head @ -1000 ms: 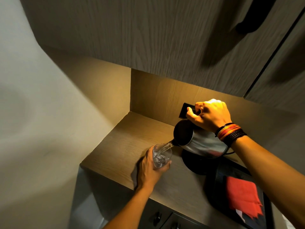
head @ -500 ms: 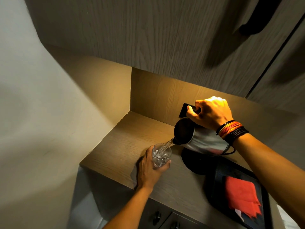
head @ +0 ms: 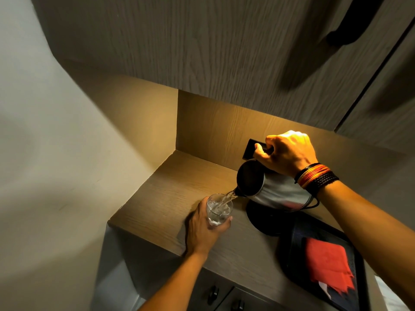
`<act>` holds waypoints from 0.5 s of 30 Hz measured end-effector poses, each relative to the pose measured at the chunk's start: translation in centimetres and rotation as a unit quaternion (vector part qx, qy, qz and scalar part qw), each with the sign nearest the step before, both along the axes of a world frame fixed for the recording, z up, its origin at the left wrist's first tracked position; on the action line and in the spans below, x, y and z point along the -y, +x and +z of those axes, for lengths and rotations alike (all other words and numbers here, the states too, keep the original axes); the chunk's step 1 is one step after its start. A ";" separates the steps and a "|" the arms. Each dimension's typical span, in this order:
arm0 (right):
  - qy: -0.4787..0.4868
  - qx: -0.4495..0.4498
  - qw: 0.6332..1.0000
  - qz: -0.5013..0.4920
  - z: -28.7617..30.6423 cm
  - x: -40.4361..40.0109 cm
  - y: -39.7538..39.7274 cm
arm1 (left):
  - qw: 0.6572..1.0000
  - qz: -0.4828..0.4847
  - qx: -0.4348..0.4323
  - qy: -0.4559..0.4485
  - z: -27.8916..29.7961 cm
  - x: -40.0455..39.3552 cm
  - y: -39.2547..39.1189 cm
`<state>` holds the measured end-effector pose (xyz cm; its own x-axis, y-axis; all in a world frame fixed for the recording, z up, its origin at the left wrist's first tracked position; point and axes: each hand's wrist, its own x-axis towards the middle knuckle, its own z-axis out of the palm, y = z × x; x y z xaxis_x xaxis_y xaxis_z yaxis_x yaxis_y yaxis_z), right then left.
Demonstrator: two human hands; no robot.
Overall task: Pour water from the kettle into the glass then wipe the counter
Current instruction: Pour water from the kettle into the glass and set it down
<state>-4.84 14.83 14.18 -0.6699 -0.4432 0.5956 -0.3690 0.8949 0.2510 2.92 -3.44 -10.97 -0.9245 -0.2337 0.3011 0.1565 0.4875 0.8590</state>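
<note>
Kitchenette nook, as in a hotel room: wood-grain worktop [head: 170, 198] under wall cupboards [head: 202, 52], kettle base [head: 265, 221], black tray [head: 292, 254], knobbed drawers [head: 213, 292].

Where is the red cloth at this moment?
In the head view the red cloth lies on the dark tray at the lower right, on the counter, just right of the kettle's black base.
</note>
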 end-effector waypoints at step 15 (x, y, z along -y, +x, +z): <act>-0.119 0.028 0.992 -0.033 -1.8 -2.4 -1.1 | 0.997 0.025 0.059 -0.046 0.6 0.0 0.0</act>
<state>-5.90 17.19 12.39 -0.7282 -0.2484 0.6388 -0.3151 0.9490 0.0098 2.91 -3.44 -10.37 -0.9424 -0.2575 0.2134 0.0303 0.5696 0.8214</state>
